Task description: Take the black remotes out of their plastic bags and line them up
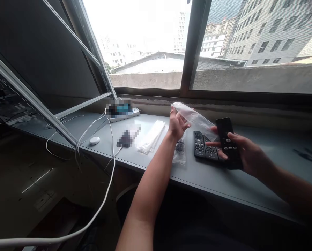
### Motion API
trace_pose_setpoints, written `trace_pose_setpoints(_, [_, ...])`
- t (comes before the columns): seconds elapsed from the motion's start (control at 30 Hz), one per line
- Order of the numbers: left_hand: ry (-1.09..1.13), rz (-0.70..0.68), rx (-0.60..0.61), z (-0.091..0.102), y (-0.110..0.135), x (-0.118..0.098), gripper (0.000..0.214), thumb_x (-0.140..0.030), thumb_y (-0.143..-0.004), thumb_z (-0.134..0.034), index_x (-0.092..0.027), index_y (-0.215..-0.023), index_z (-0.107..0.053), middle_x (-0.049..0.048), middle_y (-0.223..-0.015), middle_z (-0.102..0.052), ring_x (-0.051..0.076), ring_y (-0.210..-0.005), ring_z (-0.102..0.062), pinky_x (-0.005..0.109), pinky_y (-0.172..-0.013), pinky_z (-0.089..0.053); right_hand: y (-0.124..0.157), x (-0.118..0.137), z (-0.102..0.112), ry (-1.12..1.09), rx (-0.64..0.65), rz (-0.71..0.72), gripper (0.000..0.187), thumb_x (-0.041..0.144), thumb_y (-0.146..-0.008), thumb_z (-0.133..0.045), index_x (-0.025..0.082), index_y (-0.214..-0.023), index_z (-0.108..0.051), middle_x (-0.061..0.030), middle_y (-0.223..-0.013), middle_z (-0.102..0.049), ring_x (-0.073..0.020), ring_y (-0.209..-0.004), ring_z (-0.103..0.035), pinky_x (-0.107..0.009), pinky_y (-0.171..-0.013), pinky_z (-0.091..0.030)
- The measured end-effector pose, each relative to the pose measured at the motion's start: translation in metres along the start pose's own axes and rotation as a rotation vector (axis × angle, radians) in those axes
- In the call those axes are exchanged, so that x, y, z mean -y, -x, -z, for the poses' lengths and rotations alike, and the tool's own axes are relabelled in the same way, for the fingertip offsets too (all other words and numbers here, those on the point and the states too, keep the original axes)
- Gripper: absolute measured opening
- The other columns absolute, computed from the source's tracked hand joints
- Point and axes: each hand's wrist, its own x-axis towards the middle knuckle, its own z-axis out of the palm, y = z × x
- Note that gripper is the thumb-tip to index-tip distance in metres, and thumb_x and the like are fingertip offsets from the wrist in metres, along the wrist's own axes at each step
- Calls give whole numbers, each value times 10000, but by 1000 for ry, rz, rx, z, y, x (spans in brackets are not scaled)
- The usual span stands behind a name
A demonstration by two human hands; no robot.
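My left hand [177, 124] is closed on the end of a clear plastic bag [196, 120], thumb and fingers pinching it above the desk. The bag stretches right toward my right hand [250, 153], which grips a black remote control [226, 134] upright between thumb and fingers. The remote's top lies close to the bag's right end; I cannot tell whether they touch. Under and beside my right hand, several black remotes [199, 144] with number keys lie side by side on the desk. A bagged dark item [180, 148] lies just right of my left forearm.
A stack of clear plastic bags [151, 136] lies on the grey desk [135, 158], left of my forearm. Further left are a partly blurred dark device [124, 139], a white round object [94, 140] and a power strip [135, 112]. A white cable [111, 174] hangs over the front edge.
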Motion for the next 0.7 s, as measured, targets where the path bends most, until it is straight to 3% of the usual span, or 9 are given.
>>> trace_pose_setpoints(0.07, [-15, 10, -32, 0, -1, 1, 609, -714, -1056, -672, -203, -1367, -783, 199, -1419, -823, 362, -1236, -783, 329, -760, -611, -1, -1, 0, 5, -9, 3, 624, 510, -1006, -799, 234, -1562, -734, -214, -1126, -906, -179, -541, -635, -316, -590, -664])
trace_pose_setpoints(0.17, [-53, -7, -92, 3, -5, 5, 336, -386, -964, -828, -218, -1249, -771, 136, -1304, -846, 210, -954, -780, 220, -636, -498, -1, 1, -1, -5, -18, -10, 596, 495, -1014, -782, 223, -1543, -751, -205, -1111, -905, -182, -546, -646, -323, -605, -678])
trace_pose_setpoints(0.23, [-65, -33, -102, 4, -7, 7, 293, -185, -881, -812, -214, -1164, -745, 105, -1261, -850, 128, -808, -719, 183, -571, -413, 0, 3, -4, -19, -23, -2, 542, 459, -1017, -771, 228, -1508, -777, -203, -1168, -902, -183, -546, -660, -327, -593, -683])
trace_pose_setpoints(0.3, [-60, -52, -81, 5, -7, 8, 309, -87, -840, -753, -206, -1123, -715, 111, -1269, -854, 115, -800, -722, 175, -546, -375, 0, 5, -8, -49, -30, 15, 472, 408, -1017, -759, 267, -1467, -795, -188, -1268, -893, -193, -574, -708, -320, -562, -679])
trace_pose_setpoints(0.4, [-12, -60, -85, 5, -6, 5, 381, -41, -846, -672, -206, -1188, -702, 121, -1272, -857, 165, -943, -803, 170, -593, -434, 1, 6, -12, -102, -67, 46, 371, 348, -1041, -726, 328, -1403, -805, -150, -1395, -869, -274, -839, -870, -271, -511, -649])
trace_pose_setpoints(0.47, [47, -51, -118, 5, -5, 2, 441, -36, -862, -633, -204, -1262, -716, 106, -1206, -853, 176, -958, -819, 180, -657, -508, 1, 6, -12, -120, -82, 47, 344, 337, -1072, -694, 339, -1399, -799, -146, -1417, -862, -319, -1009, -901, -251, -495, -638])
trace_pose_setpoints(0.6, [192, -36, -70, 3, -2, -4, 568, -35, -867, -623, -192, -1399, -747, 52, -975, -768, 136, -803, -776, 187, -692, -560, 1, 4, -9, -131, -46, 7, 370, 355, -1113, -643, 340, -1457, -780, -168, -1393, -867, -347, -1034, -908, -269, -480, -641])
trace_pose_setpoints(0.7, [246, -46, -14, 3, 4, -7, 701, -33, -846, -630, -231, -1512, -726, 19, -930, -719, 126, -791, -750, 196, -717, -581, 0, 5, -8, -120, 0, -23, 393, 381, -1111, -640, 319, -1469, -792, -187, -1463, -842, -381, -1089, -903, -269, -452, -623])
